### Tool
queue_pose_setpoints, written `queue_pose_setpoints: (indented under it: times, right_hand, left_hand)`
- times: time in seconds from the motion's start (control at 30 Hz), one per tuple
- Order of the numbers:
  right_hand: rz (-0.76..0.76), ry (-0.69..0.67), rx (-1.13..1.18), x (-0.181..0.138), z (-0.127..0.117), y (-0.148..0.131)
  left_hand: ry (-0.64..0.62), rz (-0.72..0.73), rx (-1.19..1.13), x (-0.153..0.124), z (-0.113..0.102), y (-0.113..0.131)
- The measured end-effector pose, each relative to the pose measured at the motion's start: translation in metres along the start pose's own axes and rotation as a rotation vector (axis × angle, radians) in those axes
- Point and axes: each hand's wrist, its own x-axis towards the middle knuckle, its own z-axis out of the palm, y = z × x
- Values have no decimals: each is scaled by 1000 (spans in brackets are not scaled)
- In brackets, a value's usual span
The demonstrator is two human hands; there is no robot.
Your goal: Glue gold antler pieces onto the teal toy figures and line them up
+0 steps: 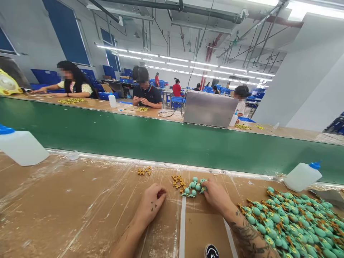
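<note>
Two hands [153, 202] [215, 193], well apart; right touches teal pieces [193, 194] near table edge [107, 160].

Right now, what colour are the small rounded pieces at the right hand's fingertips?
Mint green. The rounded pieces by the right hand show in the head view.

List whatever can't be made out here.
All in the head view:
Left hand: its curl hides whether it holds anything.
Right hand: it partly covers the teal piece it touches; grip unclear.
Left bottle: cut off by the left edge.
Black disc: cut off by the bottom edge.
Pile: cut off by the right edge.
</note>
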Motion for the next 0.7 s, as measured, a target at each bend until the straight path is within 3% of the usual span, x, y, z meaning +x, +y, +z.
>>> queue_pose_setpoints:
  times: [0.23,0.37,0.53,0.63,0.7]
  right_hand:
    - [1,17,105,-29,3,7]
    - [2,61,276,-63,-2,9]
    - [-211,63,760,-116,5,25]
    - [-362,71,792,-135,14,33]
    - [-379,71,818,-141,20,34]
  left_hand:
    - [4,-91,-303,3,-5,3]
    - [-45,-197,-520,-3,-2,22]
    - [-81,-386,-854,-41,17,60]
    - [-64,-493,-1129,-69,28,75]
    - [-61,-523,-1216,-83,32,78]
